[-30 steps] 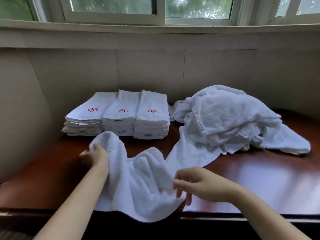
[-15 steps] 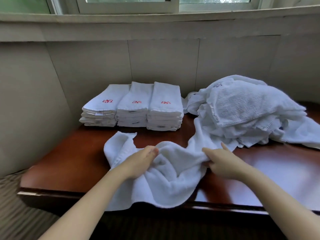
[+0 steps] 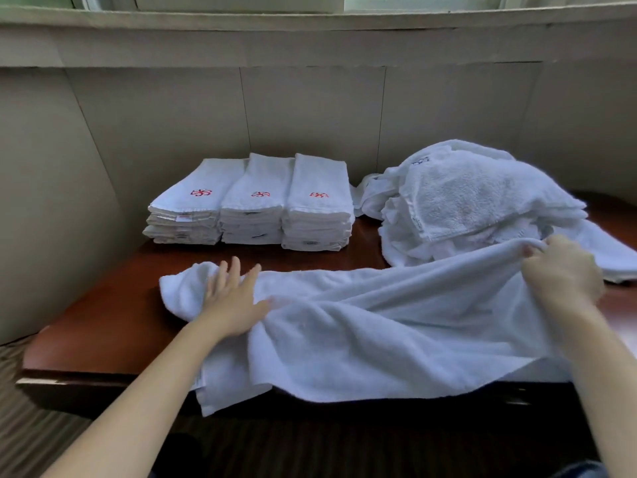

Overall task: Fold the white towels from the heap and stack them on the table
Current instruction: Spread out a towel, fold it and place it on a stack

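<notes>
Towel point(image 3: 396, 326) stretched across the table point(image 3: 103, 326): left hand point(image 3: 231, 301) presses it flat, fingers straight; right hand point(image 3: 562, 274) grips its raised edge beside the heap point(image 3: 465, 198).

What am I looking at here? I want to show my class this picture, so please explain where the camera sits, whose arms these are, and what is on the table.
There is no machine here. A person wears a wide-angle camera on the head, so you look forward and down along their own two bare arms.

The left hand lies flat with its fingers spread, pressing on one end of a spread white towel. The right hand has the far edge of that towel's other end in its grip and lifts it.

The towel lies across a dark red-brown table, its near edge hanging over the front. Behind it on the left stand three stacks of folded towels, each topped with a red emblem. Behind on the right sits the heap of unfolded towels.
</notes>
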`<state>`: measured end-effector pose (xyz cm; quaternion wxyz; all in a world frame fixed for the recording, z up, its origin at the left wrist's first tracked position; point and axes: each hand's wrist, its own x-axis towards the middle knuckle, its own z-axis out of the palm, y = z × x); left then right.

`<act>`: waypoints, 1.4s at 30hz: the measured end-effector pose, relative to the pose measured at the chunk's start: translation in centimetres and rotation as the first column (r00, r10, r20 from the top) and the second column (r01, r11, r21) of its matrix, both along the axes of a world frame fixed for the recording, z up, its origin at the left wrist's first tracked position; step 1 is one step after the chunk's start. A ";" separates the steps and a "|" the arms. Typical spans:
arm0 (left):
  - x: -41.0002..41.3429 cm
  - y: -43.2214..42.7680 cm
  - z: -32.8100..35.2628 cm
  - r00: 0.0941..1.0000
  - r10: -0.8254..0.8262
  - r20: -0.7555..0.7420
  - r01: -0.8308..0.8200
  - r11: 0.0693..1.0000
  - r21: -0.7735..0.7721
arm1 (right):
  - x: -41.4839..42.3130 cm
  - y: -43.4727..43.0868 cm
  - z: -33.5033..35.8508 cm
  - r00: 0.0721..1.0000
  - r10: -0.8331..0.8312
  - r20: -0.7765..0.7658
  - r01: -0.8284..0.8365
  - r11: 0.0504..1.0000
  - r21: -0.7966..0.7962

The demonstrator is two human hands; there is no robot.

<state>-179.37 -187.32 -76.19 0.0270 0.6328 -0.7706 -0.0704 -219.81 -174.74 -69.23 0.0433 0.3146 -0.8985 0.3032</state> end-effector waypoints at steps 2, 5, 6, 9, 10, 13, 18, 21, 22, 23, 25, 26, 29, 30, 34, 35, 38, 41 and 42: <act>0.1 0.4 0.6 0.998 0.055 0.022 -0.054 0.996 -0.065 | 0.9 -0.3 -0.6 0.993 -0.060 -0.099 0.057 0.998 -0.037; -0.1 1.6 1.5 0.982 0.094 0.167 -0.072 0.988 -0.136 | 3.1 -0.7 -1.1 0.917 -0.004 -0.399 -0.036 0.995 -0.094; -0.5 2.1 1.7 0.966 0.059 0.252 -0.017 0.986 -0.163 | 4.3 -1.0 -1.3 0.861 0.087 -0.500 -0.152 0.984 -0.090; -2.5 3.8 1.2 0.900 -0.220 0.375 0.281 0.952 -0.118 | 9.4 -1.9 -3.0 0.650 0.619 -0.441 -0.657 0.749 0.082; -3.1 4.4 0.9 0.901 -0.291 0.322 0.339 0.935 -0.106 | 10.9 -2.1 -4.1 0.553 0.778 -0.299 -0.765 0.616 0.190; -3.3 5.0 1.0 0.915 -0.373 0.155 0.393 0.911 -0.125 | 13.0 -2.9 -7.5 0.412 0.908 -0.081 -0.813 0.406 0.417; -2.4 4.5 2.4 0.876 -0.475 0.077 0.480 0.875 -0.060 | 10.1 -4.6 -6.5 0.568 0.750 -0.338 -0.592 0.658 0.466; -2.5 4.8 2.2 0.851 -0.481 0.208 0.519 0.829 -0.207 | 5.8 -4.6 -5.1 0.764 0.453 -0.459 -0.313 0.883 0.350; -2.4 5.0 1.9 0.856 -0.460 0.235 0.505 0.841 -0.196 | 4.2 -4.2 -4.9 0.815 0.344 -0.466 -0.231 0.931 0.284; -2.3 5.1 1.6 0.866 -0.427 0.259 0.475 0.866 -0.160 | 2.8 -3.8 -5.1 0.850 0.250 -0.463 -0.156 0.960 0.233; -2.3 5.1 1.0 0.884 -0.336 0.326 0.388 0.915 -0.108 | 1.0 -3.0 -5.7 0.879 0.150 -0.452 -0.059 0.976 0.209; -2.1 4.8 0.6 0.881 -0.290 0.373 0.352 0.929 -0.110 | 0.9 -2.9 -6.0 0.882 0.148 -0.446 -0.048 0.972 0.228; -1.3 3.7 0.0 0.909 -0.199 0.366 0.238 0.969 -0.064 | 2.4 -3.1 -6.6 0.846 0.282 -0.452 -0.138 0.935 0.326; -1.0 3.3 -0.2 0.931 -0.186 0.316 0.205 0.978 -0.027 | 3.2 -3.3 -6.7 0.821 0.356 -0.445 -0.201 0.912 0.359; -0.3 2.6 0.1 0.976 -0.097 0.195 0.105 0.994 -0.029 | 6.4 -3.3 -7.6 0.672 0.611 -0.418 -0.439 0.784 0.440; -0.4 2.7 0.3 0.978 -0.075 0.193 0.094 0.991 -0.092 | 7.0 -3.1 -7.9 0.650 0.647 -0.398 -0.474 0.755 0.453; -1.8 4.0 1.1 0.969 -0.113 0.219 0.198 0.887 -0.418 | 8.6 -1.9 -7.9 0.622 0.705 -0.341 -0.539 0.701 0.467; -3.1 4.7 1.0 0.902 -0.405 0.149 0.415 0.720 -0.556 | 10.7 -0.8 -7.7 0.523 0.795 -0.308 -0.636 0.604 0.480; -3.7 4.9 0.6 0.863 -0.497 0.090 0.467 0.719 -0.515 | 11.5 -0.4 -7.6 0.487 0.828 -0.278 -0.658 0.557 0.507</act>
